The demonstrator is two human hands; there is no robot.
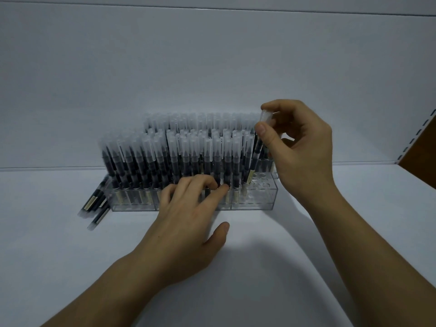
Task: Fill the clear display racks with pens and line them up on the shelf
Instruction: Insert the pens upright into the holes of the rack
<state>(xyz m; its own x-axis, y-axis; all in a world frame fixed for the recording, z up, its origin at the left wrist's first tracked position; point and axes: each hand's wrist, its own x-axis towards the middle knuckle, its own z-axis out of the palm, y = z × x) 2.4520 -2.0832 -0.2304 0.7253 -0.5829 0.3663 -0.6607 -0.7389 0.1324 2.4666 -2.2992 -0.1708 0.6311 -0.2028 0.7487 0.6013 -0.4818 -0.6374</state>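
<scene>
The pen [256, 156] hangs below the right hand [302, 147], pinched at its clear cap between thumb and forefinger. It tilts slightly, and its lower end reaches the top of the clear rack [257, 199] beside unfilled holes under that hand's wrist side. The left hand [188, 220] lies relaxed, its fingertips touching the standing pens [165, 156] in the rack's front row and its thumb held apart over the shelf [259, 267]. Loose pens [94, 204] lie flat well out past the left hand's little-finger side.
</scene>
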